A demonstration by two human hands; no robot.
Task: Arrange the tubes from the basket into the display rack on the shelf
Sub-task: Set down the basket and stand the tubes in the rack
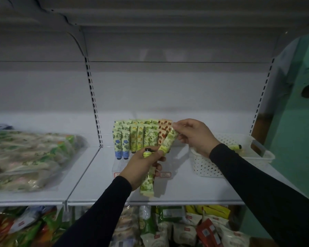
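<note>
Snack packets (177, 227) lie below; basket (203, 163) flanks rack (118, 168).

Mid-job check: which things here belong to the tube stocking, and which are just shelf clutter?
Job:
- display rack with tubes standing in it
- white basket, one tube left inside
- green tube held by right hand
- green tubes gripped in left hand

Lying about:
- bagged goods at left
- packets on lower shelf
</note>
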